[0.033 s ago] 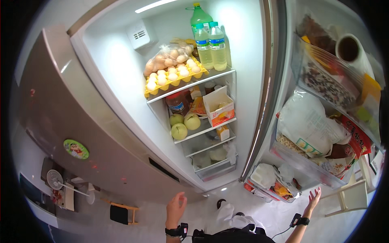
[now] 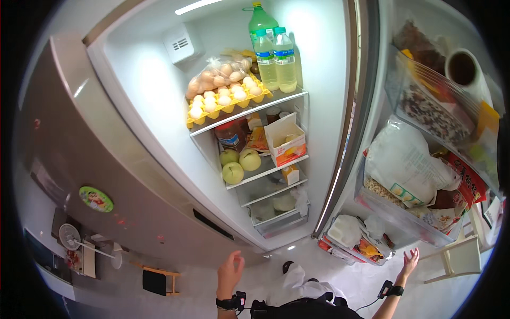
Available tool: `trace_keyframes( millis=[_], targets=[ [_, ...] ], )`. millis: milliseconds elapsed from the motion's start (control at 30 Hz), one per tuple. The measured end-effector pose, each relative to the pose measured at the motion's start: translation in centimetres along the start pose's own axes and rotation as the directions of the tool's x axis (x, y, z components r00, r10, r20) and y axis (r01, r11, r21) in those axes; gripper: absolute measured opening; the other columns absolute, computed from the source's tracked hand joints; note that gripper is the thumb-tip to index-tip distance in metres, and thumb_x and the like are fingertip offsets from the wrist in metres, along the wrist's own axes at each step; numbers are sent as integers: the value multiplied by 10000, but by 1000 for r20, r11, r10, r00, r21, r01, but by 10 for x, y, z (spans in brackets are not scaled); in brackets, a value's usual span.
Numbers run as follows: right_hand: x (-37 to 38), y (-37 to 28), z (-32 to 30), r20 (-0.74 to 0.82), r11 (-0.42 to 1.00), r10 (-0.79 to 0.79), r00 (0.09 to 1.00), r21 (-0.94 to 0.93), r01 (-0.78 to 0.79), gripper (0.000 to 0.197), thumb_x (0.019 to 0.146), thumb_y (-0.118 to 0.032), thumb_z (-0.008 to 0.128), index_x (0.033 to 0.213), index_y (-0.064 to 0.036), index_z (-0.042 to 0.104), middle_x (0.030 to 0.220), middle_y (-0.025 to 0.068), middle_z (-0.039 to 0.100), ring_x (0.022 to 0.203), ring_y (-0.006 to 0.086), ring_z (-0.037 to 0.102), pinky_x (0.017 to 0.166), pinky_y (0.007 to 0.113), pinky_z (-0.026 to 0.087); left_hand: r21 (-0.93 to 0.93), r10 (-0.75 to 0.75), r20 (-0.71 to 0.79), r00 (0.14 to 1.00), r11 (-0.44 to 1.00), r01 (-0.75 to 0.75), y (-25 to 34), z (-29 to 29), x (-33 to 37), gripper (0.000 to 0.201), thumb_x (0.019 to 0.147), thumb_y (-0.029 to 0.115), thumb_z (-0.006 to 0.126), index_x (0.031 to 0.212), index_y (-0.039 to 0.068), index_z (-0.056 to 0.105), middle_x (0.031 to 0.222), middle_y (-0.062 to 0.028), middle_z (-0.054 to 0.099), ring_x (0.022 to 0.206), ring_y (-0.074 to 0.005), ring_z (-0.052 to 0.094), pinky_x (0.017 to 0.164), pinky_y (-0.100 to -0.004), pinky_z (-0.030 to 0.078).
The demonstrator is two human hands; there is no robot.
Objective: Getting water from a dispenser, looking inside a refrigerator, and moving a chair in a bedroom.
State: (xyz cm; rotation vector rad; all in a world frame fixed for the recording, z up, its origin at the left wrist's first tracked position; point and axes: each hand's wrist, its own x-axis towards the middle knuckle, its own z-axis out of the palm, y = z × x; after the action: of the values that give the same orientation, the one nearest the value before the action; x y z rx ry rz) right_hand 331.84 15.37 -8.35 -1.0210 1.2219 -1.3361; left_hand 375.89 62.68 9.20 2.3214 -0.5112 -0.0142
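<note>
My left hand [image 2: 230, 272] is raised in front of the open fridge [image 2: 329, 106], fingers loosely bent and apart, holding nothing. Off to the right, my right hand [image 2: 409, 262] is open with spread fingers, nearest to the lowest door bin [image 2: 380, 260], and touches nothing. On the top shelf, white eggs fill a yellow egg tray [image 2: 212, 112], with a clear bag of brown eggs [image 2: 215, 78] behind them. Two small bottles [image 2: 285, 64] of pale liquid stand beside a larger green bottle [image 2: 262, 20]. Green round fruit [image 2: 249, 159] and an open white-and-orange box [image 2: 287, 141] share the shelf below.
The right door carries bins with a white plastic bag [image 2: 406, 159], a bag of mixed beans [image 2: 433, 111] and a white cup-like roll [image 2: 462, 69]. The closed left door [image 2: 122, 159] bears a green oval magnet [image 2: 96, 199]. A black-seated chair [image 2: 154, 282] and a pale chair [image 2: 459, 260] stand behind.
The fridge and its contents sit slightly further left in the view. Both hands stay almost where they were, still holding nothing.
</note>
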Motion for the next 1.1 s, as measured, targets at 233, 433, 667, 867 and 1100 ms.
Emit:
trace_keyframes(
  millis=[233, 433, 667, 867, 1100],
  targets=[
    [-75, -66, 76, -117, 938, -156, 981, -327, 110, 210, 932, -99, 497, 1130, -55, 551, 913, 65, 606, 764, 119, 624, 515, 245, 529, -130, 105, 190, 976, 988, -81, -2, 8, 67, 148, 876, 174, 636, 989, 81, 659, 939, -103, 683, 829, -277, 668, 669, -349, 524],
    [-136, -92, 183, 682, 735, 162, 713, -566, 374, 189, 878, -110, 610, 1047, -25, 609, 869, 102, 685, 677, 137, 652, 545, 272, 507, -92, 84, 118, 989, 993, -73, -10, 5, 92, 124, 878, 149, 638, 971, 70, 662, 909, -103, 683, 768, -233, 686, 621, -321, 538],
    [-146, -122, 308, 844, 733, 267, 465, -492, 471, 273, 881, -182, 625, 1126, -64, 599, 785, 75, 665, 613, 167, 638, 568, 282, 484, -100, -100, -88, 991, 991, 91, -13, -10, 88, 109, 894, 115, 620, 972, 55, 668, 715, -87, 676, 624, -166, 674, 564, -266, 513],
    [-135, -117, 346, 881, 784, 140, 453, -378, 492, 383, 869, -141, 618, 1239, -77, 539, 871, 84, 636, 727, 192, 632, 650, 308, 494, -98, -91, -288, 953, 993, 65, -8, -14, 81, 216, 881, 53, 626, 1091, 51, 676, 641, -60, 649, 540, -116, 616, 515, -240, 477],
    [-130, -110, 372, 911, 771, 88, 403, -319, 552, 358, 879, -108, 567, 1236, -84, 546, 827, 90, 605, 742, 194, 603, 670, 303, 481, 431, 280, -755, 593, 894, 127, -33, -16, 65, 955, 711, 47, 761, 1461, 23, 170, 1408, -202, 280, 1252, -317, 379, 994, -456, 346]
  ],
)
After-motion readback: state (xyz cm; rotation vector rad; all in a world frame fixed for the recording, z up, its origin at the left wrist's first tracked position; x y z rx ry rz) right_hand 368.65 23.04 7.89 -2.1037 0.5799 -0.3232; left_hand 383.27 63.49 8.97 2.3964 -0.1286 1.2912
